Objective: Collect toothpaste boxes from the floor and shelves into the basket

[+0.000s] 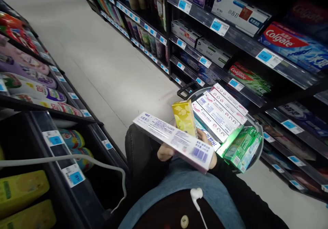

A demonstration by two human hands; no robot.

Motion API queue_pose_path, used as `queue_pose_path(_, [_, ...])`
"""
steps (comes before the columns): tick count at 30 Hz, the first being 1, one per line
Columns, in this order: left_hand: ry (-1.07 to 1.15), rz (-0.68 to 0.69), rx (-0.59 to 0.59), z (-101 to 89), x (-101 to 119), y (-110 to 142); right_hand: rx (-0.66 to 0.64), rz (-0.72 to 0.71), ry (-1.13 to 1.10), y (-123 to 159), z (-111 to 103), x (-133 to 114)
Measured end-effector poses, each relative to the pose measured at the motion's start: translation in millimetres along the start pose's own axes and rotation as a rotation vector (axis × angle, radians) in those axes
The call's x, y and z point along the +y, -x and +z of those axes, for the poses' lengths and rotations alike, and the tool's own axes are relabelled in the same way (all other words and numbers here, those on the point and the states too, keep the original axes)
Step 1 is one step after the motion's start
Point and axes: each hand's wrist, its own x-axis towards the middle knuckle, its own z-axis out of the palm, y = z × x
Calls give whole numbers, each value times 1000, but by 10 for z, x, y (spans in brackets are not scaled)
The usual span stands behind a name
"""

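A long white-and-purple toothpaste box point(171, 136) lies slantwise in front of my body, its printed side and barcode facing up. My left hand point(165, 152) is closed on it from below; some of its fingers are hidden behind the box. Just beyond stands a yellow box with a leaf pattern point(182, 115), tilted. My right hand point(204, 136) grips this yellow box near its lower end, partly covered by the white box. Close to my right hand is a round basket point(261, 138) holding several white toothpaste boxes point(217, 114) and green boxes point(242, 148).
Shelves on the right carry Colgate boxes point(289, 42) and other toothpaste behind price tags. On the left, a shelf holds bottles point(33, 94) and yellow packs point(24, 189). Pale floor point(77, 51) runs between them. A white cable point(84, 156) crosses the left shelf.
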Motion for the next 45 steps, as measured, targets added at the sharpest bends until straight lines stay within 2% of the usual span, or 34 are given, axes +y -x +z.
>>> queue_pose_path(3, [-2, 38, -12, -35, 233, 17, 79, -8, 181, 113, -236, 6])
queue_pose_path(6, [-52, -1, 48, -193, 481, 99, 223, 43, 299, 294, -642, -67])
queue_pose_path(8, [-73, -32, 104, -329, 586, 157, 423, 179, 361, 448, -957, -126])
queue_pose_path(10, [-114, -12, 177, -420, 635, 181, 631, 404, 518, 607, -1229, -141])
queue_pose_path(12, [-166, 41, 244, -428, 644, 162, 739, 628, 708, 743, -1381, -73])
queue_pose_path(15, [-187, 102, 310, -310, 619, 86, 704, 785, 809, 839, -1320, 167])
queue_pose_path(17, [-177, 109, 323, -206, 590, 36, 633, 802, 778, 804, -1147, 340])
queue_pose_path(19, [-188, 93, 325, -125, 553, 2, 627, 796, 771, 695, -958, 452])
queue_pose_path(23, [-283, 20, 306, -88, 465, -8, 716, 828, 838, 374, -707, 450])
queue_pose_path(25, [-338, -11, 294, -127, 419, 5, 667, 894, 873, 252, -638, 402])
queue_pose_path(27, [-402, -33, 280, -183, 377, 18, 552, 921, 885, 206, -594, 366])
queue_pose_path(29, [-467, -41, 271, -225, 351, 25, 489, 899, 892, 239, -597, 339])
queue_pose_path(32, [-529, -36, 255, -191, 361, 13, 582, 836, 948, 370, -735, 254])
queue_pose_path(34, [-560, -41, 249, -80, 398, -13, 648, 737, 926, 445, -874, 139])
queue_pose_path(36, [-601, -72, 210, 90, 435, -49, 626, 555, 745, 468, -963, -12])
queue_pose_path(38, [-620, -104, 116, 285, 447, -88, 467, 313, 443, 437, -944, -170])
queue_pose_path(40, [-576, -108, -4, 468, 425, -124, 220, 109, 187, 373, -835, -312])
queue_pose_path(42, [-511, -96, -117, 611, 381, -158, 32, 26, 97, 305, -722, -420])
queue_pose_path(43, [-491, -89, -172, 662, 356, -175, -9, 22, 102, 277, -694, -460])
queue_pose_path(45, [-504, -71, -261, 717, 309, -210, -4, 24, 146, 233, -735, -506])
